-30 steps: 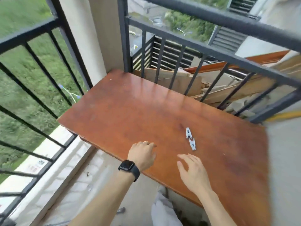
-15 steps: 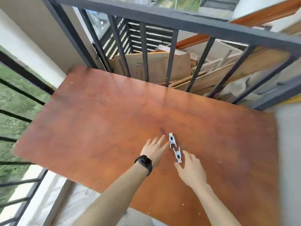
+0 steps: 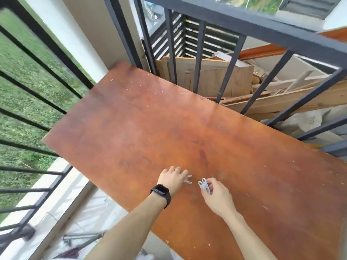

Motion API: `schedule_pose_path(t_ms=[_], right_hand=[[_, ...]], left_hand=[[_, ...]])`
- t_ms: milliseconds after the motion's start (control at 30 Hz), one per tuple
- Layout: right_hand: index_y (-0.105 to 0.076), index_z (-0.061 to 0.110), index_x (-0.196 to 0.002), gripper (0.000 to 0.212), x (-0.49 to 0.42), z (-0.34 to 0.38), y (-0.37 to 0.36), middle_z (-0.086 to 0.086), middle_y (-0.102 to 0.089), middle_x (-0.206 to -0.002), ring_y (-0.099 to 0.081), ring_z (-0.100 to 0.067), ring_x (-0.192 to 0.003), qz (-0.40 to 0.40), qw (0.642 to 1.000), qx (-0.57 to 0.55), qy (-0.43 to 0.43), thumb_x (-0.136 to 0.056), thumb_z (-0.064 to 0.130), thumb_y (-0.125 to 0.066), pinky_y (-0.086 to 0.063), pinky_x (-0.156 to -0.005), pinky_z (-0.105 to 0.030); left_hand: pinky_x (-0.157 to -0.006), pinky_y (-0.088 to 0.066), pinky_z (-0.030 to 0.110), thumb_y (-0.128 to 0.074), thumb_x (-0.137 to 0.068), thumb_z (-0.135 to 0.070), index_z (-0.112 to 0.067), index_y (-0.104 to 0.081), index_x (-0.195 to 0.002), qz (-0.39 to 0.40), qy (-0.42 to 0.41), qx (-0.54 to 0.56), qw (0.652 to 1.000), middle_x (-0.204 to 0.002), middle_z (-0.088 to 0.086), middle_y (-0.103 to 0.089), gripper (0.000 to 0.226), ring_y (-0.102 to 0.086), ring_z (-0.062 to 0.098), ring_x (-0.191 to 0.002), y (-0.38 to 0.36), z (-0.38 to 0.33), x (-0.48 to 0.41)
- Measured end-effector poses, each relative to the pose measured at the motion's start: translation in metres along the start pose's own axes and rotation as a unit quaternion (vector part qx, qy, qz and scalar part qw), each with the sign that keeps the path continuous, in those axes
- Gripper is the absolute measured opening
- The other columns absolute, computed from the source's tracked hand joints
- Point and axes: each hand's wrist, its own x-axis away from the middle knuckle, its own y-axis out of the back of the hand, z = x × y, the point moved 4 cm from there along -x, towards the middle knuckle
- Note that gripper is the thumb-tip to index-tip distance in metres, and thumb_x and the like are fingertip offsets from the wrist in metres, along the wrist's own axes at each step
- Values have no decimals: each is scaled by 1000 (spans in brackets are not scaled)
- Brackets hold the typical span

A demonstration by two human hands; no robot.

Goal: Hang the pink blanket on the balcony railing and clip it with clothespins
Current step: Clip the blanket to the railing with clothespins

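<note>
Two small white clothespins are near the front of a reddish-brown wooden table (image 3: 150, 119). My right hand (image 3: 216, 196) pinches one clothespin (image 3: 203, 184) between its fingertips, lifted slightly off the wood. My left hand (image 3: 173, 180), with a black watch on the wrist, covers the other clothespin (image 3: 188, 180), whose end pokes out from under the fingers on the tabletop. The dark metal balcony railing (image 3: 244, 25) runs behind the table and along the left. No pink blanket is in view.
Behind the back railing lie stacked cardboard and wooden boards (image 3: 216, 76). Grass (image 3: 22, 91) shows through the left railing bars. Below the table's front edge the floor holds white sheeting and some metal tools (image 3: 80, 239).
Both hands have closed in on the two clothespins. The right hand has picked one up; the left hand now lies over the other. The view has shifted slightly right.
</note>
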Motion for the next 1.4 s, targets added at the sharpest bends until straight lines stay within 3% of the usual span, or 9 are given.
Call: schedule_pose_path(t_ms=[200, 300, 367, 533, 700, 900, 1033, 1233, 1400], right_hand=[[-56, 41, -96, 10, 26, 121, -34, 20, -63, -97, -59, 0, -90, 116, 977, 41, 174, -87, 44, -59, -47, -77, -27], [-53, 43, -92, 10, 60, 200, -64, 24, -64, -91, -58, 7, -82, 154, 947, 72, 274, -86, 50, -56, -42, -65, -20], [-55, 39, -90, 13, 94, 252, -91, 22, -65, -88, -59, 6, -80, 171, 919, 95, 342, -87, 52, -58, -45, -68, -23], [-57, 33, -91, 16, 218, 347, -176, 14, -64, -83, -59, -2, -72, 225, 821, 168, 497, -91, 49, -58, -48, -71, -33], [-56, 36, -99, 21, 374, 393, -275, 15, -64, -93, -61, -8, -81, 284, 696, 223, 621, -93, 56, -51, -47, -73, -32], [-52, 38, -115, 26, 552, 429, -393, 8, -67, -105, -63, -20, -94, 286, 559, 277, 728, -93, 51, -49, -44, -71, -33], [-54, 33, -119, 31, 667, 445, -461, 8, -67, -116, -66, -17, -96, 306, 483, 259, 779, -94, 51, -52, -51, -74, -33], [-53, 33, -123, 35, 821, 453, -551, 7, -66, -117, -64, -19, -99, 366, 398, 242, 805, -94, 52, -49, -53, -81, -37], [-52, 34, -125, 38, 928, 451, -612, 9, -63, -120, -62, -21, -104, 389, 337, 231, 826, -94, 53, -44, -52, -84, -38]], left_hand=[[-78, -48, 38, -45, -101, -39, -13, -49, -118, -55, 201, 250, 946, -116, 7, -59, 32, -59, 29, -102, -4, 83, 142], [-77, -43, 31, -46, -100, -39, -18, -47, -123, -96, 301, 304, 899, -121, 4, -59, 31, -59, 26, -105, -23, 121, 232], [-86, -46, 33, -46, -99, -42, -24, -45, -130, -130, 367, 314, 866, -127, 1, -58, 35, -58, 25, -112, -37, 144, 300], [-82, -50, 34, -49, -94, -47, -33, -46, -130, -227, 504, 317, 770, -121, -2, -64, 39, -61, 25, -110, -75, 168, 488], [-78, -49, 34, -46, -92, -55, -36, -46, -123, -304, 600, 307, 673, -111, -1, -65, 37, -62, 26, -102, -141, 148, 678], [-80, -52, 36, -44, -90, -58, -34, -50, -121, -363, 702, 288, 540, -117, -4, -64, 40, -62, 24, -103, -223, 104, 878], [-67, -44, 29, -34, -81, -70, -36, -54, -116, -398, 755, 264, 449, -107, -9, -66, 52, -64, 19, -91, -260, 68, 984], [-79, -53, 41, -53, -86, -50, -29, -59, -117, -413, 814, 255, 318, -101, -2, -68, 38, -65, 26, -91, -310, 23, 1116], [-79, -52, 36, -59, -89, -41, -31, -59, -116, -389, 852, 225, 269, -105, -6, -69, 29, -64, 22, -96, -343, 3, 1220]])
